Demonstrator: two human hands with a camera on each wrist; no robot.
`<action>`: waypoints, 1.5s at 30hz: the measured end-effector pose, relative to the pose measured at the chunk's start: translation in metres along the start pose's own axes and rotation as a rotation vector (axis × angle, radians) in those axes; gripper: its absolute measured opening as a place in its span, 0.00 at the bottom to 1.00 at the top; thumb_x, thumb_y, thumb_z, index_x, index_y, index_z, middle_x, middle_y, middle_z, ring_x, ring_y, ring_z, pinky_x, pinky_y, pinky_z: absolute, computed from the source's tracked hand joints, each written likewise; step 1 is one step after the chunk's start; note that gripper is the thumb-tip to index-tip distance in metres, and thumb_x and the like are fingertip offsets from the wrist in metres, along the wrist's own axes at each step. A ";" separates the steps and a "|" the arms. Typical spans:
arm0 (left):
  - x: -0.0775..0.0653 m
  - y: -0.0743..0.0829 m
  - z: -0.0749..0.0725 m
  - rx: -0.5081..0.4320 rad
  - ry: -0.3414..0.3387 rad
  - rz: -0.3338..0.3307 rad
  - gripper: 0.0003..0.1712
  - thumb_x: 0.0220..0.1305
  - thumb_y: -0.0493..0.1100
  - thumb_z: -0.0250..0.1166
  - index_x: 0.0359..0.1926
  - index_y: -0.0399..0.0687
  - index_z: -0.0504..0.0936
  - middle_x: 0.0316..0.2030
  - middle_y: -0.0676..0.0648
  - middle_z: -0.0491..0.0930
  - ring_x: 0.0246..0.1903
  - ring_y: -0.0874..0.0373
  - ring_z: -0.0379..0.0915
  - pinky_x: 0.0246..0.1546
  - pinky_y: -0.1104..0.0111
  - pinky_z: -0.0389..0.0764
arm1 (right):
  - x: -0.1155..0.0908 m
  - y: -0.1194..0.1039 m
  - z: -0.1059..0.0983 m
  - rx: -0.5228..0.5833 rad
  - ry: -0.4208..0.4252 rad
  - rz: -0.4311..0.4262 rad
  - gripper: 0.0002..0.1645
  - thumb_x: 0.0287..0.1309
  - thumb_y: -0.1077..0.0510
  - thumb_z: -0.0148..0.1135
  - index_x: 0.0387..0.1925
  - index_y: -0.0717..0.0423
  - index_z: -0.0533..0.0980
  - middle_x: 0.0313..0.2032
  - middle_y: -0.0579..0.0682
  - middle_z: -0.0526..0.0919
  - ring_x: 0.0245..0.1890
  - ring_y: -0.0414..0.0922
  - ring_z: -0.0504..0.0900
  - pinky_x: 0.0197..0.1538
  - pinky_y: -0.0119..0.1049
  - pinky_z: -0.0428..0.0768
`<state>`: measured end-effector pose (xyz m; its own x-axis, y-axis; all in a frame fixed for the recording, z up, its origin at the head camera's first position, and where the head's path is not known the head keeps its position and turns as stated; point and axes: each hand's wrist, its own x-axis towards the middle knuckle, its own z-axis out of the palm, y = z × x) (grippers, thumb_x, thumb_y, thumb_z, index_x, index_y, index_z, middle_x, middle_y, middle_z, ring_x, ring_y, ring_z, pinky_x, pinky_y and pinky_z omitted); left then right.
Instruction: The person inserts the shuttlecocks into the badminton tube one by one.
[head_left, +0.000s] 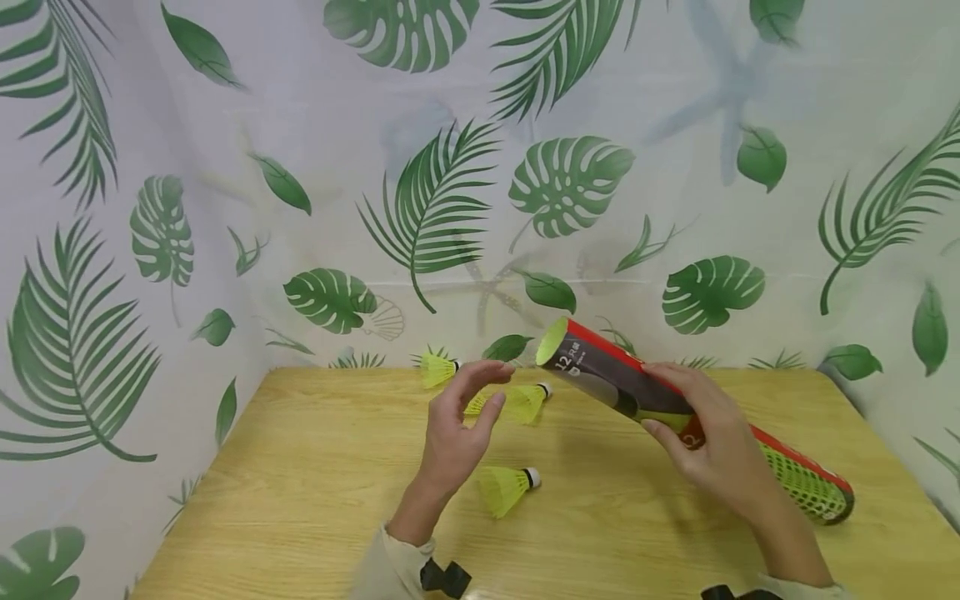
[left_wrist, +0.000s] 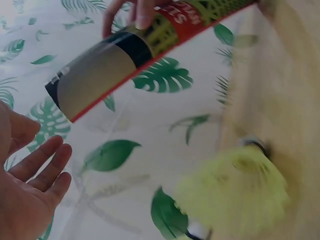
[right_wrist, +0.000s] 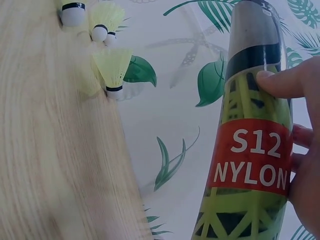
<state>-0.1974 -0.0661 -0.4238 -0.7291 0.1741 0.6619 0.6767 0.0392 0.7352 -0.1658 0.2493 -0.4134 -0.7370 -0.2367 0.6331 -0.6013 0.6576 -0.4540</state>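
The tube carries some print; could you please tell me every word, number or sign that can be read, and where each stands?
"S12": red band of the tube, right wrist view.
"NYLON": same band, below it.
"12": the tube's dark section near its open end, head view.
Too small or blurred: the tiny print around that "12".

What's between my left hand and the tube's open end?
Just a gap: in the left wrist view, only leaf-printed backdrop shows between your left hand and the tube.

red-banded tube (right_wrist: 250, 156), yellow shuttlecocks (right_wrist: 113, 66)
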 end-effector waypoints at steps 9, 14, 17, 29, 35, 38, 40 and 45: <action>-0.037 -0.006 -0.027 0.133 -0.056 -0.245 0.14 0.73 0.34 0.63 0.56 0.47 0.81 0.48 0.49 0.85 0.48 0.52 0.83 0.53 0.57 0.83 | 0.003 0.005 0.004 -0.023 0.019 -0.011 0.50 0.47 0.68 0.80 0.71 0.43 0.72 0.65 0.49 0.76 0.62 0.50 0.74 0.62 0.26 0.65; -0.049 -0.003 -0.033 0.246 -0.130 -0.337 0.13 0.73 0.35 0.64 0.55 0.49 0.82 0.44 0.52 0.85 0.44 0.56 0.84 0.49 0.61 0.85 | 0.000 0.007 0.003 -0.034 0.020 0.002 0.50 0.47 0.68 0.80 0.71 0.43 0.71 0.65 0.50 0.76 0.63 0.53 0.73 0.63 0.38 0.69; -0.054 -0.003 -0.037 0.288 -0.156 -0.371 0.12 0.73 0.35 0.63 0.54 0.49 0.82 0.41 0.51 0.86 0.42 0.53 0.85 0.47 0.62 0.85 | 0.000 0.007 0.001 -0.033 0.031 0.010 0.50 0.47 0.68 0.80 0.71 0.43 0.71 0.65 0.50 0.75 0.63 0.54 0.73 0.64 0.31 0.67; -0.061 -0.012 -0.026 0.278 -0.307 -0.473 0.14 0.76 0.43 0.62 0.58 0.46 0.81 0.38 0.45 0.89 0.40 0.48 0.87 0.42 0.65 0.85 | -0.001 0.013 -0.002 -0.057 0.099 0.026 0.49 0.47 0.69 0.79 0.71 0.46 0.72 0.65 0.52 0.75 0.61 0.54 0.74 0.60 0.25 0.64; -0.063 -0.017 -0.016 0.303 -0.334 -0.496 0.15 0.74 0.45 0.64 0.57 0.46 0.82 0.38 0.47 0.89 0.38 0.55 0.87 0.40 0.67 0.86 | -0.001 0.016 -0.001 -0.063 0.101 0.021 0.47 0.47 0.68 0.79 0.70 0.47 0.73 0.64 0.55 0.75 0.60 0.57 0.75 0.54 0.57 0.71; -0.065 -0.019 -0.012 0.301 -0.341 -0.505 0.15 0.73 0.45 0.66 0.55 0.43 0.83 0.38 0.48 0.89 0.37 0.57 0.86 0.39 0.67 0.86 | -0.001 0.018 -0.001 -0.063 0.100 0.019 0.47 0.47 0.68 0.79 0.70 0.48 0.73 0.64 0.55 0.76 0.60 0.57 0.74 0.52 0.60 0.71; -0.065 -0.020 -0.010 0.303 -0.336 -0.502 0.13 0.72 0.44 0.67 0.52 0.42 0.84 0.38 0.48 0.89 0.38 0.57 0.86 0.39 0.67 0.86 | -0.002 0.018 -0.001 -0.061 0.101 0.024 0.47 0.47 0.68 0.79 0.70 0.48 0.73 0.64 0.56 0.76 0.60 0.58 0.74 0.53 0.60 0.71; -0.062 -0.022 -0.007 0.333 -0.296 -0.477 0.08 0.68 0.35 0.69 0.47 0.42 0.86 0.40 0.46 0.89 0.39 0.55 0.86 0.39 0.67 0.86 | -0.003 0.018 -0.001 -0.053 0.106 0.032 0.47 0.47 0.68 0.79 0.70 0.48 0.73 0.64 0.56 0.76 0.61 0.58 0.74 0.53 0.62 0.71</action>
<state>-0.1675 -0.0847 -0.4799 -0.9307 0.3235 0.1710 0.3157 0.4738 0.8221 -0.1741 0.2631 -0.4231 -0.7169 -0.1397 0.6830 -0.5588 0.7009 -0.4433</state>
